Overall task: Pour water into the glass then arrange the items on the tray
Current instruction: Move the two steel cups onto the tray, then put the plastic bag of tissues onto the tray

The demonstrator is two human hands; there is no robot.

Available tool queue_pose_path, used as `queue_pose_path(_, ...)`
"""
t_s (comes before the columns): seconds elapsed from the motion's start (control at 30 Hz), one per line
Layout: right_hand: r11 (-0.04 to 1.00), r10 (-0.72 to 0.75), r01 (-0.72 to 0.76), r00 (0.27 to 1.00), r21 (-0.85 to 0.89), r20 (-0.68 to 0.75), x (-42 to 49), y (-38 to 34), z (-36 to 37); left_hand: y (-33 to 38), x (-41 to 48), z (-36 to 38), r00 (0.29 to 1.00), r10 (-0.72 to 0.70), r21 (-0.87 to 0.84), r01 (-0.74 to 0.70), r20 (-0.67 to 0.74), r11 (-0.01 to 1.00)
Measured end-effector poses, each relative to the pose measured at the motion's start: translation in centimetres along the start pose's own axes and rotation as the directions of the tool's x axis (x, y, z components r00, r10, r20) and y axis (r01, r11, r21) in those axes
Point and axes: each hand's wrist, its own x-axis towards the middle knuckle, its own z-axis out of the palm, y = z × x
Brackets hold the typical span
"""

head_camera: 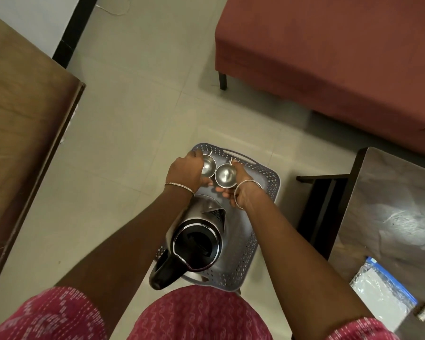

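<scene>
A grey perforated tray (268, 177) sits low in front of me, above the floor. On its near half stands a steel electric kettle (201, 239) with a black lid and handle. At the far end two steel glasses stand side by side. My left hand (185, 171) is wrapped around the left glass (209, 165). My right hand (241, 190) grips the right glass (225, 175) from its right side. Both glasses are upright; I cannot tell whether they hold water.
A brown wooden table (22, 133) runs along the left. A red sofa (329, 57) stands at the back right. A dark table (390, 209) on the right carries a clear plastic bag (380, 293). Pale tiled floor (138, 114) lies between them.
</scene>
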Motion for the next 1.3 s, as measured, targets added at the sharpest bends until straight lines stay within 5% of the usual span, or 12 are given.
queue_pose_path(0.3,0.997,-0.072,0.072,0.997,0.023,-0.019,-0.5,0.7,-0.6,-0.3,-0.8,-0.6,0.999,0.050,-0.008,-0.050,0.007,0.999)
queue_pose_path(0.63,0.973,-0.228,0.229,0.949,-0.021,-0.217,-2.7,4.2,-4.2,-1.2,-5.5,-4.3,0.967,-0.245,-0.434,0.193,-0.068,0.880)
queue_pose_path(0.9,0.926,-0.365,0.376,0.865,-0.035,-0.344,-11.7,7.8,-8.0,1.0,-12.4,-10.5,0.942,-0.299,-0.628,0.140,-0.154,0.766)
queue_pose_path(1.3,0.837,-0.447,0.532,0.802,0.132,-0.397,-21.5,13.4,-18.7,16.2,-23.2,-11.4,0.988,-0.026,-0.686,-0.088,-0.154,0.722)
